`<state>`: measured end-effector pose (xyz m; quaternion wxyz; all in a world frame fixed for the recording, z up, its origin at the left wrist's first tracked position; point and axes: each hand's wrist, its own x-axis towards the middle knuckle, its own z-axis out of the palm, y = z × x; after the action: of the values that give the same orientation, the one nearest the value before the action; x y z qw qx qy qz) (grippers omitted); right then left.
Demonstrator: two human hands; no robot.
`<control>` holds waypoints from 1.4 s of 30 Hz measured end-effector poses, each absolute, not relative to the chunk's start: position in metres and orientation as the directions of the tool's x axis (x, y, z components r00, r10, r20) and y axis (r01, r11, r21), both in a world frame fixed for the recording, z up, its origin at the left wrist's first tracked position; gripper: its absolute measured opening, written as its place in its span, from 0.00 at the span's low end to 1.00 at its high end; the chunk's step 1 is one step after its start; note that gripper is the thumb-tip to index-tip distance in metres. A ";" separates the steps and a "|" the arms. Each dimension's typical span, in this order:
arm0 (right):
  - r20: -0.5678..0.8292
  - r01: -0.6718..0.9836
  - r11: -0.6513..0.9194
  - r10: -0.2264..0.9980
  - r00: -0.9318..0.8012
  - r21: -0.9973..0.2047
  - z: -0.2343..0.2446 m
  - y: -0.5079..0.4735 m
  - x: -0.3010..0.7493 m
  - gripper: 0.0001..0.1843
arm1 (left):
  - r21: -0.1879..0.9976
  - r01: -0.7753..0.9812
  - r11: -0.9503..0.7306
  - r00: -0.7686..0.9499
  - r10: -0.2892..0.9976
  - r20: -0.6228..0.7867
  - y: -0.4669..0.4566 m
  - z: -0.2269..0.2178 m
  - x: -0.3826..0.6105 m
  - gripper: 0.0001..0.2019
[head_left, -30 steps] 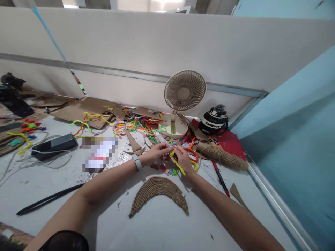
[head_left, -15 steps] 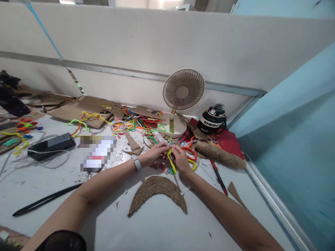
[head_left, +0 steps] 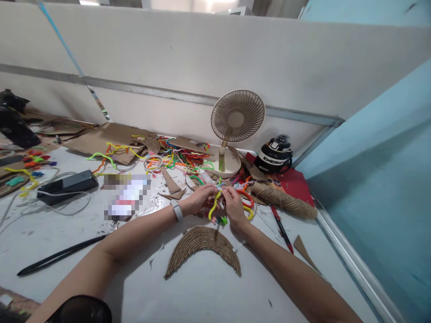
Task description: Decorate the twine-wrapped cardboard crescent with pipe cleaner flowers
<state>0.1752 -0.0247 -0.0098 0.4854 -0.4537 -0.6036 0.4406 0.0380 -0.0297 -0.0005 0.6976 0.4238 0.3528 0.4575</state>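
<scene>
My left hand (head_left: 203,197) and my right hand (head_left: 233,204) meet over the middle of the table, fingers pinched together. Between them is a yellow pipe cleaner (head_left: 213,209), its loose end hanging down in a curve. Both sets of fingertips close on its upper part, where small details are hidden. Below my hands lie small pink and green fuzzy pieces (head_left: 222,220). Nearer to me, a crescent-shaped piece covered in brown twine (head_left: 203,240) rests flat on the table. Scissors with orange and yellow handles (head_left: 248,211) lie just beside my right hand, partly covered.
Behind my hands stand a small fan (head_left: 237,116) and a black jug (head_left: 274,154). A roll of twine (head_left: 286,200) and a red-black pen (head_left: 282,229) lie right. Coloured pipe cleaners (head_left: 188,157) and cardboard (head_left: 107,139) cover the back. A black power bank (head_left: 67,186) sits left.
The yellow pipe cleaner's hanging end has swung from the right, near my right hand, to the left. My hands stay pinched together in nearly the same place.
</scene>
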 end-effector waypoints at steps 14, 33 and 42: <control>0.230 0.155 0.239 0.970 -0.073 -0.959 -0.002 -0.025 0.179 0.13 | 0.898 -0.323 0.299 0.419 0.896 -0.147 -0.027 0.003 0.032 0.18; 0.334 0.226 0.355 0.934 -0.129 -0.907 0.000 -0.025 0.184 0.14 | 0.939 -0.269 0.215 0.427 0.900 -0.084 -0.025 0.011 0.021 0.18; 0.376 0.281 0.421 0.904 -0.203 -0.862 -0.005 -0.025 0.183 0.13 | 0.942 -0.237 0.238 0.440 0.890 -0.114 -0.027 0.015 0.021 0.17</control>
<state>0.1829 -0.0253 -0.0051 0.4689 -0.4228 -0.7006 0.3324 0.0211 -0.0268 0.0148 0.7061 0.4708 0.3471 0.3991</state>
